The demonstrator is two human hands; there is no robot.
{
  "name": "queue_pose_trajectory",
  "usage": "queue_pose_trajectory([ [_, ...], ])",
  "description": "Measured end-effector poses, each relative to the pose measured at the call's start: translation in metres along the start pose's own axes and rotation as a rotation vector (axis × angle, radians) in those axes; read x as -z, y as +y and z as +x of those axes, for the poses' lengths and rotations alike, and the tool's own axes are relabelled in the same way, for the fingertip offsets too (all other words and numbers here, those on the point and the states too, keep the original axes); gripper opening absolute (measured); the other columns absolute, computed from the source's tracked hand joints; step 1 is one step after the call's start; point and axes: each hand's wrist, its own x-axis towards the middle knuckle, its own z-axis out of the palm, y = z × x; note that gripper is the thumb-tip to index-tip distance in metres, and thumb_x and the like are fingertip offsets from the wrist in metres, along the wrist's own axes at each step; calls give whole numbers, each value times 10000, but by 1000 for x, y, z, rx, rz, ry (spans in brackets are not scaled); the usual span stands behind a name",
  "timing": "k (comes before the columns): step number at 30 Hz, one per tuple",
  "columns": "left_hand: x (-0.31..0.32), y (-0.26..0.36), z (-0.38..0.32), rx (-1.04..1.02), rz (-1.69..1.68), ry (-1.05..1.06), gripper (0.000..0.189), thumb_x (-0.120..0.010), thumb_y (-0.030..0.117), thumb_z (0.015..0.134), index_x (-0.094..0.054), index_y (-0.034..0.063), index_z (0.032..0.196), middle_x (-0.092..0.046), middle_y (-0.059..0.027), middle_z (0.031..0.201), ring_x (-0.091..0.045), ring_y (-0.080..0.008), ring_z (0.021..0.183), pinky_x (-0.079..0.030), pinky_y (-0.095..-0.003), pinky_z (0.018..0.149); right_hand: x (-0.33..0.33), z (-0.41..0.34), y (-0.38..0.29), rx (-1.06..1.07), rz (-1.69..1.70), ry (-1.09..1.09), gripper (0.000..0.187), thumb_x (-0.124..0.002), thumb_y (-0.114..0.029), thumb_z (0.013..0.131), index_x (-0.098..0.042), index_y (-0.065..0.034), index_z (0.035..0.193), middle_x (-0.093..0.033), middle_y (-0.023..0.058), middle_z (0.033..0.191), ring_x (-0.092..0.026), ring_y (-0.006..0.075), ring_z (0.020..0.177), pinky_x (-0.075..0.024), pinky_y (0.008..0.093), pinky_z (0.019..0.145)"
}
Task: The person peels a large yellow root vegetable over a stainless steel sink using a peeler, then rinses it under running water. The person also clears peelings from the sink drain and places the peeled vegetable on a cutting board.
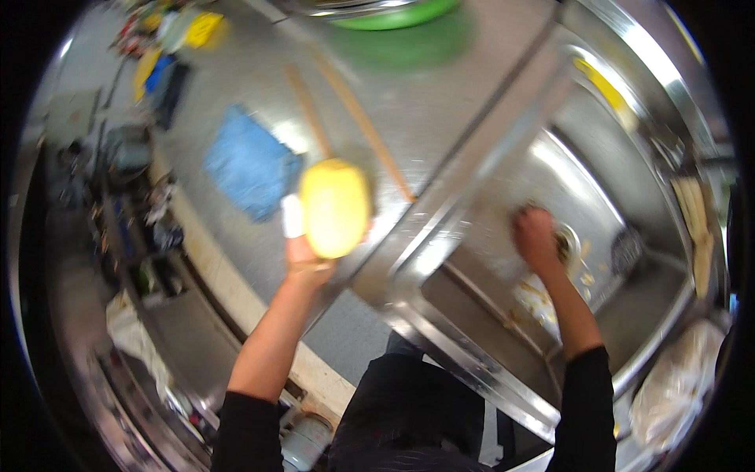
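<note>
My left hand [304, 255] holds up a smooth yellow oval object [334, 209], blurred, over the steel counter [236, 259] near the sink's left edge. Something white [292, 215] wraps a digit of that hand. Down in the steel sink [478, 253], my right hand [534, 236] is beside the drain [567, 245] with its fingers curled. Whether anything is inside those fingers cannot be told. Pale yellowish scraps [537, 298] lie wet on the sink floor near my right forearm. A grey metal scourer [626, 251] rests in the basin to the right of the drain.
A blue cloth [250, 162] and two wooden sticks [365, 124] lie on the counter. Farther back stands a green-rimmed basin [395, 15]. A yellow-handled tool [601, 85] is at the sink's far side. To the right is a clear plastic bag [678, 383].
</note>
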Motion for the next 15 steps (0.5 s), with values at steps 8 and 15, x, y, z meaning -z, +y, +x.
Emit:
queue_pose_trajectory([
  [8, 1, -6, 1, -56, 220, -230, 868, -367, 748, 828, -451, 40, 1324, -600, -196, 1159, -649, -386, 908, -564, -445, 729, 17, -112, 11, 168, 91, 121, 313, -613, -165, 787, -537, -49, 1068, -486, 195, 1164, -438, 401, 1127, -319, 553, 960],
  [15, -12, -5, -1, -48, 94, -254, 802, -489, 684, 824, -510, -13, 1220, -641, -216, 1007, -674, -341, 827, -581, -407, 682, -52, -180, 32, 627, 59, -134, 159, -581, -129, 764, -546, -96, 915, -516, 116, 1128, -448, 325, 1138, -283, 557, 1028],
])
